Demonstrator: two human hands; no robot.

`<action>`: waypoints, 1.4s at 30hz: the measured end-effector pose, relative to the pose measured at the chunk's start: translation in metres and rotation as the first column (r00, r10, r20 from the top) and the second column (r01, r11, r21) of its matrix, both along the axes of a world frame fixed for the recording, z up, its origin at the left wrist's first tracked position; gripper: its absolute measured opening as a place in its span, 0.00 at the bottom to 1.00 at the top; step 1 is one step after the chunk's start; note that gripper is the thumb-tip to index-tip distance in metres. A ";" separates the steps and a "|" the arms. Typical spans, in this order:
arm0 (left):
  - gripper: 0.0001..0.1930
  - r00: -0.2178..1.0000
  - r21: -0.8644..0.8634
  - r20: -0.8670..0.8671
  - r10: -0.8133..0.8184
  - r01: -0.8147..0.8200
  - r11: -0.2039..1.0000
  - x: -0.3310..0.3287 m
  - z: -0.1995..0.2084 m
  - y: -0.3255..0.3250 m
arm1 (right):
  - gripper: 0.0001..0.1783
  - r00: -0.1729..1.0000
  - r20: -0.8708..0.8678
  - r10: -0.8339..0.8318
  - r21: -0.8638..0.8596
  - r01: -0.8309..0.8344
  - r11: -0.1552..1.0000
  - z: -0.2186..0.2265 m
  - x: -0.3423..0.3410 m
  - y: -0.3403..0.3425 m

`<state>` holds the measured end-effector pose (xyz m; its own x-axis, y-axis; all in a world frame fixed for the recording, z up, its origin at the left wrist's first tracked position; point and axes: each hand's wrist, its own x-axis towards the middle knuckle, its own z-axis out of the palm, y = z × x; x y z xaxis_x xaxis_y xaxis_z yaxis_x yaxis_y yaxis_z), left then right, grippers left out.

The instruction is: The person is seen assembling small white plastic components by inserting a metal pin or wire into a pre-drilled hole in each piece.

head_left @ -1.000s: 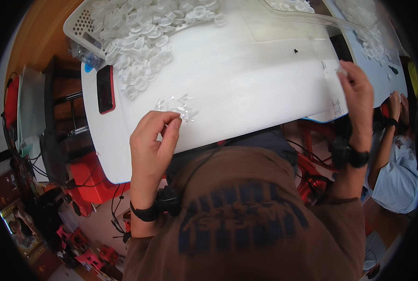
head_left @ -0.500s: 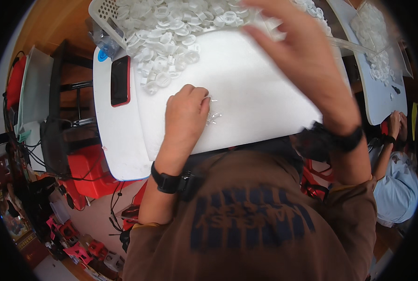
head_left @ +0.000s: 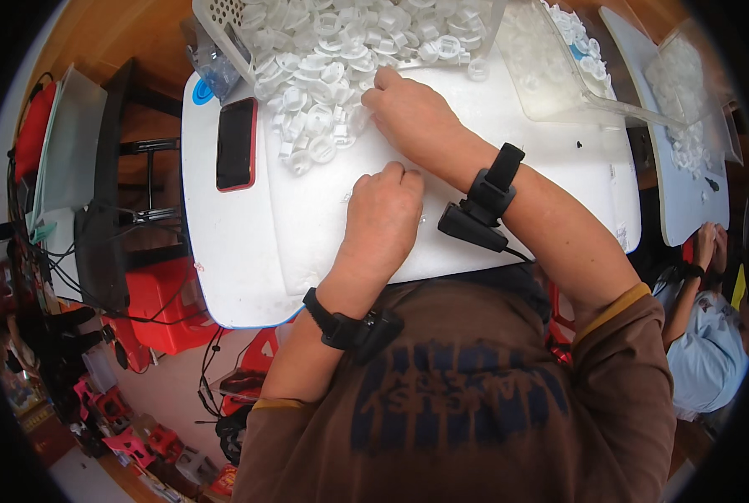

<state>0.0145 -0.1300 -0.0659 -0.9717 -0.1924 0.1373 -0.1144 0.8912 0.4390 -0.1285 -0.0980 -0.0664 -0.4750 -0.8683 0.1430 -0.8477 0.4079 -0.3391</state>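
Observation:
My right hand [head_left: 412, 116] reaches to the near right edge of a heap of white plastic ring-shaped parts [head_left: 320, 105]. Its fingers are bent together at the parts, and anything between them is hidden. Closer to me, my left hand [head_left: 383, 216] rests closed on a white sheet [head_left: 307, 243], knuckles up. Whatever it holds is covered by the fingers. Tiny clear plastic bits [head_left: 425, 220] lie beside it, too small to name.
Behind the heap stands a white perforated basket [head_left: 223, 38] full of the same parts. A red-edged phone [head_left: 237, 144] lies on the white table [head_left: 215, 243] at left. At right are a clear bin [head_left: 542, 92] and a second table [head_left: 680, 184] with another person's hands [head_left: 710, 243].
My right hand has swung left from the far right side to the heap's edge. My left hand stays closed and has shifted slightly right. The whole view has turned a little.

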 end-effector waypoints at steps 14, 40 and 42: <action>0.07 0.970 0.973 0.060 0.236 -0.110 0.202 0.030 0.054 0.000 | 0.08 0.993 0.038 -0.115 0.092 0.111 0.990 0.057 0.046 0.171; 0.10 0.929 0.853 -0.367 0.052 0.313 0.418 0.037 0.100 0.061 | 0.25 0.004 0.864 0.504 -0.385 0.651 0.654 0.079 0.077 0.211; 0.09 0.922 0.822 -0.383 0.055 0.314 0.475 0.035 0.102 0.062 | 0.25 -0.051 0.842 0.537 -0.380 0.651 0.657 0.081 0.081 0.210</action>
